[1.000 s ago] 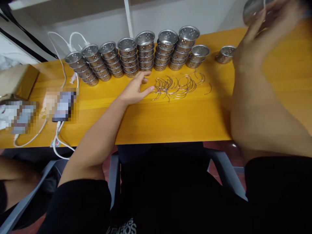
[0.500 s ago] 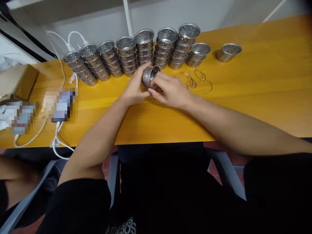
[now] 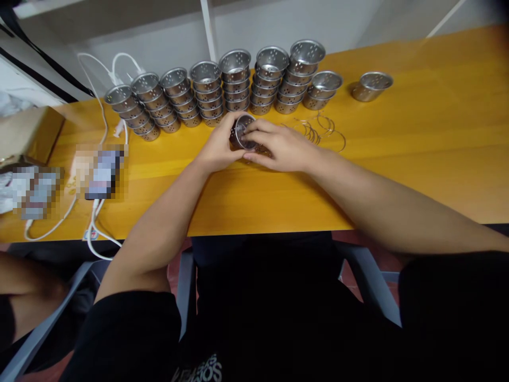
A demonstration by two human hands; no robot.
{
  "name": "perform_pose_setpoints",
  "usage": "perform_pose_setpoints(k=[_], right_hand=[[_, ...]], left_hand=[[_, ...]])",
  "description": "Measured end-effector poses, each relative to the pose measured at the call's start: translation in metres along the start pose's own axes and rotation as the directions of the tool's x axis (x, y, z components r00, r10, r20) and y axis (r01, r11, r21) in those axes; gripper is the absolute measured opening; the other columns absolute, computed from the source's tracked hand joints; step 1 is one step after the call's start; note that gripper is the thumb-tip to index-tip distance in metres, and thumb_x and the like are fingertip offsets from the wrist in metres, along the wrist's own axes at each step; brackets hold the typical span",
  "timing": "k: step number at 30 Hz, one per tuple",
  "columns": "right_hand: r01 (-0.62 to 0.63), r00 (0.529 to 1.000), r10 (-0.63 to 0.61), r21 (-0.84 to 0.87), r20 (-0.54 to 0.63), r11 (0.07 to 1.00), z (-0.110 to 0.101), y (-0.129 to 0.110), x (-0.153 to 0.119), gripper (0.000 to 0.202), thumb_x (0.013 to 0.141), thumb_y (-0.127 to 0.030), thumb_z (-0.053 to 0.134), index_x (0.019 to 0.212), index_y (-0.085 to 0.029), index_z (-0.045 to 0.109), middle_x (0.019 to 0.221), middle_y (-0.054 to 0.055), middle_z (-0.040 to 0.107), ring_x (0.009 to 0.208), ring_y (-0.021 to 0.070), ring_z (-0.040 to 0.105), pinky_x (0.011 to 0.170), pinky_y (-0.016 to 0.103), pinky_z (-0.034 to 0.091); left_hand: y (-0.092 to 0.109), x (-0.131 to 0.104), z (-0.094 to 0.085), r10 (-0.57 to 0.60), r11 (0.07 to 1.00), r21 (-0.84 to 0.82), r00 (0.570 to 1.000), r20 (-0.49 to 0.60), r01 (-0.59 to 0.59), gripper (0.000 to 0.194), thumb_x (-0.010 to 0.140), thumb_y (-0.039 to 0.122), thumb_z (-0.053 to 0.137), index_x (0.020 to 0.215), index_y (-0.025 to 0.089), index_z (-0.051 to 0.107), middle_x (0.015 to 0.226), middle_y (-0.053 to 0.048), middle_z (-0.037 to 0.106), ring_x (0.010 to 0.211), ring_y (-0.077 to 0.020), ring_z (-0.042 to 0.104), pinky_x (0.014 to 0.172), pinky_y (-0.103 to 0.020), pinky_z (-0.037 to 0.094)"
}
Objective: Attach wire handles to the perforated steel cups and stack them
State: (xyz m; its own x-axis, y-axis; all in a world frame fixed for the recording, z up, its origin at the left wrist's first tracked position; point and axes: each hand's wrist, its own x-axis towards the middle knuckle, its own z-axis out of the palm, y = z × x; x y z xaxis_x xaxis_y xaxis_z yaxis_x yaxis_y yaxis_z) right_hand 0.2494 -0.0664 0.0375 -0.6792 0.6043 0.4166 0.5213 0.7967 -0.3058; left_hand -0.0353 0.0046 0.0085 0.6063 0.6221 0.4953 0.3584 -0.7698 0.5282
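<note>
A small perforated metal cup is tilted on its side above the table, its mouth facing right. My left hand is wrapped around its outside. With fingers bent into the mouth and the thumb low by the rim, my right hand grips the cup from the right. Whether a wire is pinched inside the cup is hidden by the fingers. Several thin wire rings lie loose on the table just beyond my right hand.
Stacks of similar perforated cups stand in a row behind my hands. A single cup stands farther right. To the left are a phone with white cables, a second blurred device and a cardboard box. Another person's arm shows lower left.
The cup has turned slightly and dropped a little in my left hand. My right hand's fingers have straightened and spread somewhat at its mouth.
</note>
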Motion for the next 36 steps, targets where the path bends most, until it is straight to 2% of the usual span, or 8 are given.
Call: perform_pose_setpoints(k=[4,9,15,20,25,29,32,36], right_hand=[[-0.042,0.999,0.042,0.044,-0.006,0.998,-0.001,0.003,-0.001,0.051,0.133,-0.071,0.066,0.144,-0.026,0.087,0.16,0.019,0.08,0.132,0.0457,0.081,0.118,0.064,0.068],[-0.058,0.993,0.074,0.168,-0.093,0.984,0.002,0.002,0.001,0.056,0.129,-0.082,0.071,0.13,-0.027,0.084,0.14,0.016,0.08,0.113,0.0386,0.078,0.11,0.06,0.069],[-0.153,0.943,0.235,0.321,-0.235,0.935,0.007,0.008,0.005,0.066,0.121,-0.094,0.082,0.111,-0.029,0.082,0.117,0.011,0.076,0.098,0.0327,0.072,0.098,0.055,0.069],[-0.234,0.931,0.353,0.587,-0.095,0.775,0.004,0.011,0.008,0.071,0.106,-0.096,0.102,0.099,-0.029,0.08,0.089,0.002,0.069,0.081,0.0254,0.062,0.078,0.042,0.059],[-0.276,0.89,0.451,0.712,-0.064,0.646,0.0,0.015,0.007,0.071,0.083,-0.087,0.123,0.094,-0.03,0.083,0.091,0.002,0.078,0.083,0.0251,0.066,0.076,0.041,0.063],[-0.26,0.897,0.435,0.693,-0.085,0.673,0.004,0.02,0.004,0.079,0.075,-0.097,0.123,0.093,-0.031,0.082,0.093,0.004,0.083,0.087,0.0296,0.073,0.084,0.05,0.072],[-0.24,0.912,0.393,0.619,-0.121,0.748,0.009,0.025,0.003,0.086,0.08,-0.111,0.11,0.095,-0.032,0.079,0.095,0.007,0.084,0.088,0.0325,0.075,0.083,0.053,0.071],[-0.23,0.917,0.371,0.563,-0.148,0.794,0.011,0.028,0.003,0.088,0.085,-0.117,0.099,0.098,-0.033,0.077,0.095,0.008,0.083,0.09,0.0348,0.075,0.083,0.055,0.07]], left_hand=[[-0.006,0.002,-0.002,0.019,0.999,0.039,0.999,0.027,-0.021,0.113,0.1,0.107,0.088,0.177,0.03,0.06,0.176,-0.019,0.074,0.169,-0.0508,0.072,0.153,-0.069,0.055],[-0.009,0.004,-0.006,0.058,0.996,0.059,0.997,0.046,-0.061,0.108,0.102,0.098,0.091,0.181,0.031,0.06,0.177,-0.019,0.072,0.173,-0.0513,0.067,0.156,-0.07,0.051],[-0.01,0.005,-0.003,0.053,0.995,0.079,0.998,0.042,-0.056,0.105,0.103,0.081,0.097,0.187,0.031,0.059,0.176,-0.02,0.067,0.173,-0.0501,0.066,0.157,-0.071,0.049],[-0.012,0.005,0.0,0.045,0.996,0.07,0.997,0.054,-0.049,0.109,0.101,0.079,0.1,0.187,0.03,0.058,0.176,-0.022,0.064,0.175,-0.052,0.064,0.159,-0.074,0.047],[-0.009,0.004,-0.002,0.053,0.997,0.047,0.996,0.078,-0.056,0.111,0.101,0.083,0.101,0.189,0.032,0.057,0.185,-0.021,0.063,0.18,-0.052,0.061,0.161,-0.073,0.044],[0.0,0.004,-0.005,0.029,0.999,0.032,0.995,0.093,-0.032,0.105,0.105,0.086,0.096,0.188,0.032,0.06,0.183,-0.021,0.068,0.181,-0.0519,0.061,0.161,-0.073,0.044],[0.007,0.005,-0.007,-0.006,0.999,0.046,0.995,0.104,0.001,0.102,0.106,0.084,0.096,0.186,0.031,0.063,0.181,-0.021,0.07,0.181,-0.0518,0.062,0.161,-0.073,0.047],[0.012,0.006,-0.008,-0.022,0.999,0.041,0.995,0.098,0.018,0.095,0.106,0.081,0.097,0.182,0.033,0.067,0.181,-0.021,0.071,0.179,-0.0514,0.064,0.159,-0.073,0.049]])
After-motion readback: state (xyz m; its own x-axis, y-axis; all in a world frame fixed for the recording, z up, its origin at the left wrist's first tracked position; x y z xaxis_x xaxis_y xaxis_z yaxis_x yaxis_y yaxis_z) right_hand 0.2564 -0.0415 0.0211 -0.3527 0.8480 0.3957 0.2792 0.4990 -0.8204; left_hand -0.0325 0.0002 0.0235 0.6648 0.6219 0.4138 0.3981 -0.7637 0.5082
